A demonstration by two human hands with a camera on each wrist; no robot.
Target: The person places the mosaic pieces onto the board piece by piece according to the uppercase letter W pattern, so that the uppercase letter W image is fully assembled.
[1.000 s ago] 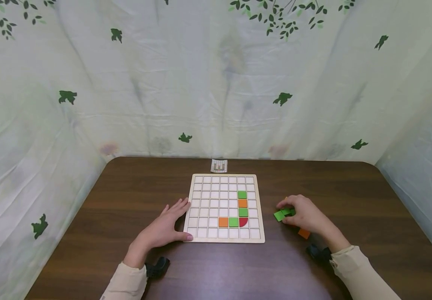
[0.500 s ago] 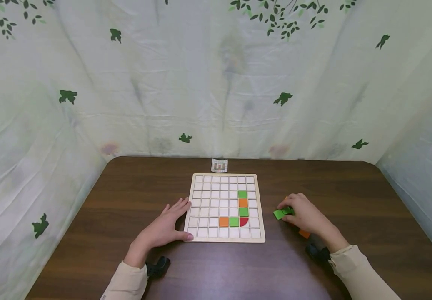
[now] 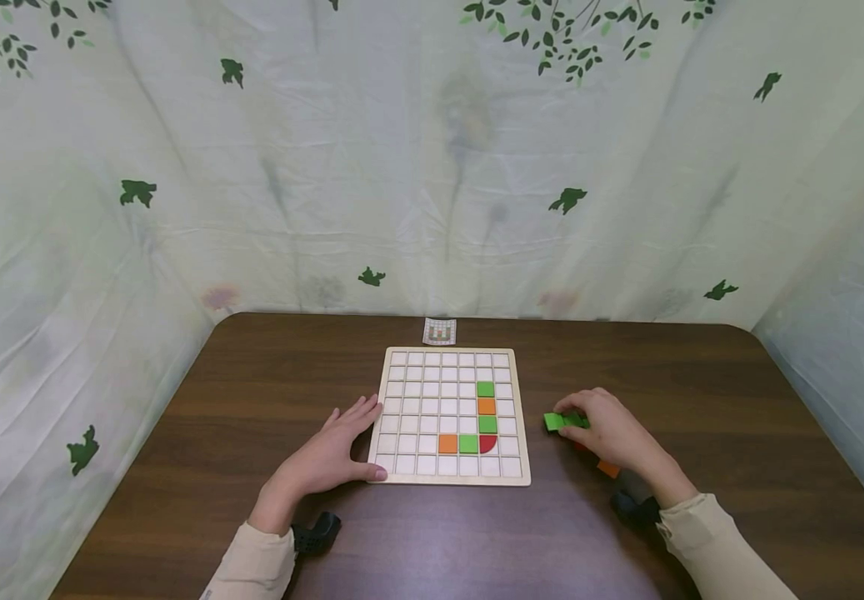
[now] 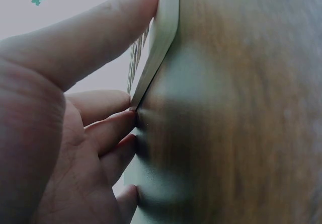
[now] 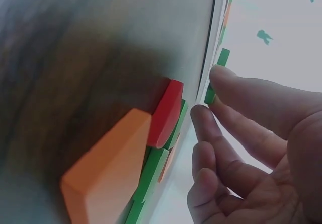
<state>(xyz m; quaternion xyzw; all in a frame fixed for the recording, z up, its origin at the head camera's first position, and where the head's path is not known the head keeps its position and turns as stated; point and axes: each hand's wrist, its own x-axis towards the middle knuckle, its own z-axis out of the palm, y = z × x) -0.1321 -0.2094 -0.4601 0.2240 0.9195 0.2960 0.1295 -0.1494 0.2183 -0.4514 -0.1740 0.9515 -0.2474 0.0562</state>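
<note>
Head view, board: the gridded board [image 3: 456,480] lay flat on the dark table [image 3: 432,554], between the two hands; same spot as half a second earlier.
Tiles on board: unchanged from both earlier frames. Column, far to near: green [image 3: 486,389], orange [image 3: 486,406], green [image 3: 487,424], red rounded tile [image 3: 487,444]. Row running left from the red: green [image 3: 468,443], then orange [image 3: 447,443].
Left hand: [image 3: 330,454] fingers extended along the board's left edge, thumb on the near-left corner of the frame; no shift noted.
Right hand: [image 3: 610,427] well apart from the left, right of the board; thumb and forefinger pinched a green tile [image 5: 225,58], the remaining fingers curled.
Green at fingertips: had moved slightly toward the far side of the table since half a second earlier.
Loose pile: beneath the right hand, orange tile [image 5: 110,168] nearest the wrist camera, red tile [image 5: 167,116] and green tiles [image 5: 152,176] close behind. A bit of red had come into head view below the hand; the orange sliver beyond the fingers had dropped from sight.
Printed card: [image 3: 440,332] just beyond the board's far edge, unmoved.
</note>
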